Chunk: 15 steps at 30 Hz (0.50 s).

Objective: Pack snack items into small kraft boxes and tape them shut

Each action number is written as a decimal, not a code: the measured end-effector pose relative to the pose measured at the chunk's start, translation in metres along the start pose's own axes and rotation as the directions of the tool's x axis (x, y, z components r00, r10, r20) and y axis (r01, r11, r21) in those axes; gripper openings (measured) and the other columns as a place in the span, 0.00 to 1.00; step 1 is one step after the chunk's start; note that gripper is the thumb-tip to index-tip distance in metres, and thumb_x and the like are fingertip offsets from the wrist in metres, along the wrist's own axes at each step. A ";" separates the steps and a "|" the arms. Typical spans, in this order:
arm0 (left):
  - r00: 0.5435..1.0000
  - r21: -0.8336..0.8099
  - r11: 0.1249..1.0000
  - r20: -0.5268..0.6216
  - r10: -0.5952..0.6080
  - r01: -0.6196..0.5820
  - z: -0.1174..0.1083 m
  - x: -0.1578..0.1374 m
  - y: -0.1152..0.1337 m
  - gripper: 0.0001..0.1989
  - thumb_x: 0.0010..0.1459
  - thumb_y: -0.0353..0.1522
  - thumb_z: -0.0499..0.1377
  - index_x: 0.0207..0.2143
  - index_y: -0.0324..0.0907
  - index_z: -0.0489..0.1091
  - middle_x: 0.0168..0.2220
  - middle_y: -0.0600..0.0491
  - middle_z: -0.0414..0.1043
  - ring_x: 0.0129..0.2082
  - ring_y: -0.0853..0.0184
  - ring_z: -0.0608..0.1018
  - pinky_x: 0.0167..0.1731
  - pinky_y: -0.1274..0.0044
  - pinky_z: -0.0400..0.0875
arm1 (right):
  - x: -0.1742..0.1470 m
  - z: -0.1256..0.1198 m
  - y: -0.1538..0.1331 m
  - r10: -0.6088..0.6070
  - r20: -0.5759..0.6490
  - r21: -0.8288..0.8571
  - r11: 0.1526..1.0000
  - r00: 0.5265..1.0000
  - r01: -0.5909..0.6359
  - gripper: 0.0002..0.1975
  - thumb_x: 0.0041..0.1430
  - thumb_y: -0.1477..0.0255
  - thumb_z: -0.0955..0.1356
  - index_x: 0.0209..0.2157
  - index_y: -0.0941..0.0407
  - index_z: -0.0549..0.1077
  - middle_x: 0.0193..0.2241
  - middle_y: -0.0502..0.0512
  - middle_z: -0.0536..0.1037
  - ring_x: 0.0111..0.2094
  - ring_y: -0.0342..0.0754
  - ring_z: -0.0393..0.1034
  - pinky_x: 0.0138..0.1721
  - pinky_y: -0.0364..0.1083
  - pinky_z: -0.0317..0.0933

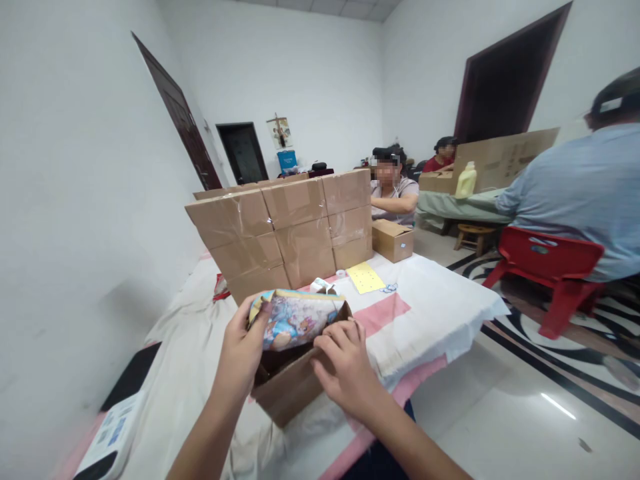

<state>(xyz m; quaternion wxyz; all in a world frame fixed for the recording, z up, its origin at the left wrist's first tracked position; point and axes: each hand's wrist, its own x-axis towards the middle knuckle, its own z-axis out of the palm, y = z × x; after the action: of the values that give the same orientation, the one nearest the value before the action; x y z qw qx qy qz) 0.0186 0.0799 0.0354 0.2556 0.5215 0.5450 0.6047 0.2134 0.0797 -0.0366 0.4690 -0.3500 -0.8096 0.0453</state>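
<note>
A soft pouch with a printed cartoon pattern and a blue and yellow edge (pixel 300 320) is tilted over the mouth of an open cardboard box (pixel 295 393). My left hand (pixel 245 343) grips the pouch at its left end, thumb on the near face. On the box's right side, my right hand (pixel 345 357) curls its fingers over the rim, close to the pouch's lower right corner. The pouch hides most of the box's inside. Whether my right fingers also touch the pouch, I cannot tell.
A taped cardboard partition (pixel 300 233) stands across the table. Beyond the box lie a yellow sheet (pixel 366 277) and a small closed carton (pixel 393 240). A white device (pixel 113 427) rests at the left. Several people sit around; a red chair (pixel 550 257) is at the right.
</note>
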 end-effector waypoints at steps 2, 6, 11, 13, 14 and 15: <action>0.993 0.110 0.992 0.105 0.048 -0.060 0.007 0.002 0.006 0.21 0.62 0.49 0.56 0.50 0.47 0.70 0.50 0.52 0.77 0.46 0.61 0.78 0.44 0.75 0.73 | 0.001 0.000 0.000 -0.004 -0.004 -0.007 1.000 1.000 0.004 0.08 0.60 0.76 0.69 0.41 0.54 0.71 0.42 0.54 0.73 0.48 0.54 0.60 0.55 0.57 0.53; 0.839 0.663 0.671 0.533 -0.110 -0.332 0.011 0.010 0.011 0.13 0.61 0.41 0.53 0.42 0.48 0.74 0.46 0.51 0.79 0.47 0.59 0.78 0.48 0.71 0.70 | 0.001 0.000 0.001 0.020 -0.022 -0.045 0.999 1.000 -0.021 0.09 0.60 0.77 0.69 0.43 0.53 0.72 0.42 0.55 0.73 0.47 0.54 0.60 0.55 0.57 0.54; 0.822 0.849 0.385 0.485 -0.299 -0.361 0.007 0.013 0.001 0.06 0.52 0.35 0.59 0.29 0.48 0.76 0.35 0.47 0.82 0.39 0.50 0.81 0.42 0.64 0.69 | -0.001 0.000 -0.005 0.008 0.025 -0.049 0.999 1.000 -0.007 0.08 0.60 0.76 0.68 0.42 0.53 0.71 0.42 0.55 0.73 0.47 0.55 0.60 0.54 0.58 0.55; 0.828 0.870 0.342 0.463 -0.316 -0.356 0.000 0.014 0.001 0.06 0.50 0.36 0.61 0.30 0.49 0.78 0.35 0.46 0.82 0.39 0.48 0.82 0.44 0.61 0.68 | -0.005 0.001 -0.006 0.000 0.028 -0.030 1.000 1.000 0.000 0.08 0.60 0.76 0.68 0.42 0.53 0.71 0.42 0.55 0.72 0.47 0.54 0.61 0.54 0.58 0.56; 0.834 0.868 0.346 0.462 -0.302 -0.355 -0.006 0.014 0.001 0.08 0.52 0.38 0.60 0.33 0.49 0.78 0.37 0.47 0.83 0.42 0.49 0.82 0.46 0.61 0.68 | -0.006 0.001 -0.004 -0.002 0.010 -0.015 1.000 1.000 0.002 0.09 0.60 0.76 0.68 0.43 0.53 0.71 0.43 0.55 0.72 0.48 0.55 0.61 0.55 0.59 0.57; 0.847 0.856 0.384 0.461 -0.266 -0.346 -0.013 0.014 0.002 0.10 0.54 0.39 0.59 0.36 0.50 0.78 0.40 0.48 0.83 0.44 0.51 0.81 0.48 0.62 0.68 | -0.008 0.002 -0.002 0.002 -0.032 0.003 1.000 0.999 -0.002 0.12 0.61 0.76 0.68 0.46 0.52 0.71 0.46 0.57 0.71 0.50 0.55 0.61 0.55 0.59 0.58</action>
<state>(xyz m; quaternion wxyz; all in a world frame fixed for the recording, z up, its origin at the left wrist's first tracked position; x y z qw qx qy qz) 0.0029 0.0864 0.0439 0.0462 0.7315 0.6794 0.0350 0.2135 0.0741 -0.0428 0.4825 -0.3511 -0.8014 0.0413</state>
